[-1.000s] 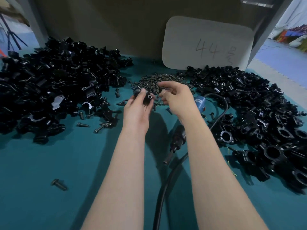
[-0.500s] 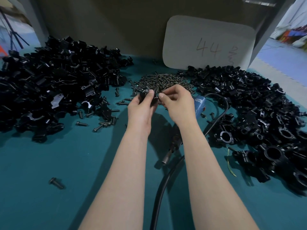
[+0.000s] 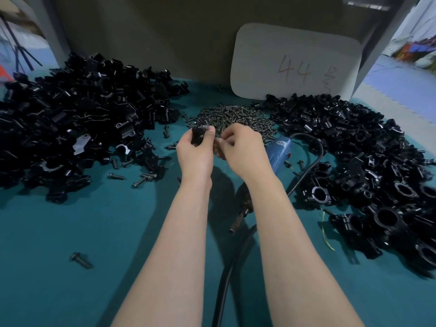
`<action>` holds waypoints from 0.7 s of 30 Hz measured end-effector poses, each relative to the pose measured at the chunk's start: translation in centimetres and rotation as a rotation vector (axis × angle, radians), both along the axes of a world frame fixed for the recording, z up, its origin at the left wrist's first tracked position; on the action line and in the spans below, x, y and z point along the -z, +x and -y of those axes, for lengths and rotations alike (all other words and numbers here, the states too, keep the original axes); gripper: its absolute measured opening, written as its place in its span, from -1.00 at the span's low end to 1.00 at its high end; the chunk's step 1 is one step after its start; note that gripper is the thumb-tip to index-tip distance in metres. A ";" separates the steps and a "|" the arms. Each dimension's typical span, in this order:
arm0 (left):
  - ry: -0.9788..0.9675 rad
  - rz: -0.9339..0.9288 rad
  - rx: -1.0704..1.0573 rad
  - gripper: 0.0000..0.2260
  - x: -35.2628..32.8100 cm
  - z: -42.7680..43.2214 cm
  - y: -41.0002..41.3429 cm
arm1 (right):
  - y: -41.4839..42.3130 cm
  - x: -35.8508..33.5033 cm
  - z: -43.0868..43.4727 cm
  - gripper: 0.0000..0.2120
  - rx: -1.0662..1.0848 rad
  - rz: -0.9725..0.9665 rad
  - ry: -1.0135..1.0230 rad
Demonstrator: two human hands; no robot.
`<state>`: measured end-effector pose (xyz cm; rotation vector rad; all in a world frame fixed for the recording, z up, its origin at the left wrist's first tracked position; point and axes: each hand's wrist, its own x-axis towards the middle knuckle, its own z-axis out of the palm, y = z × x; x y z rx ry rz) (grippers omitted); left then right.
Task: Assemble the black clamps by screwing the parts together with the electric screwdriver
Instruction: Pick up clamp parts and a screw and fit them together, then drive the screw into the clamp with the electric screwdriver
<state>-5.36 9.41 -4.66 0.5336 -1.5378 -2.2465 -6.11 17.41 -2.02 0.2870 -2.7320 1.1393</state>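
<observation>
Two slim forearms (image 3: 184, 244), uncovered to bottom frame edge; left grip (image 3: 194, 154) and right grip (image 3: 244, 149) bare.

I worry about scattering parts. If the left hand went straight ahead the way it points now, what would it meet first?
Probably the heap of small dark metal screws just beyond the left hand, which holds a black clamp part; depth is unclear.

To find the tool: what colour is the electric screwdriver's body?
Blue; the electric screwdriver shows best in the head view.
</observation>
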 end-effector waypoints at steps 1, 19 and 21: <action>-0.023 -0.015 0.011 -0.93 -0.1 -0.1 0.1 | 0.1 0.1 0.1 -0.83 0.007 0.001 0.011; -0.188 0.002 0.010 -0.92 0.1 -0.8 -0.1 | 0.5 -0.8 -0.7 -0.84 -0.038 0.036 0.117; -0.181 0.022 0.011 -0.85 0.2 -0.9 0.0 | 0.6 -0.6 -0.7 -0.82 -0.040 0.026 0.130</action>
